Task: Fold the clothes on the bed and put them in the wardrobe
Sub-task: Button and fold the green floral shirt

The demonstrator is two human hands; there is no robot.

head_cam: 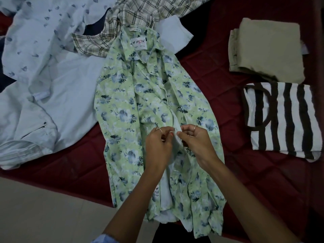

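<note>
A green floral shirt [126, 106] lies front-up on the dark red bed [228, 120], collar at the far end, hem hanging over the near edge. My left hand [158, 143] and my right hand [194, 140] meet over the shirt's middle. Each pinches one edge of the front placket between thumb and fingers. Both wear rings. A folded beige garment [268, 50] and a folded black-and-white striped garment [282, 118] lie at the right.
Unfolded clothes are piled at the left and back: a pale blue shirt [57, 102], a white shirt with blue leaf print [43, 32] and a beige checked shirt [140, 13]. A pale tiled floor [43, 211] shows at lower left.
</note>
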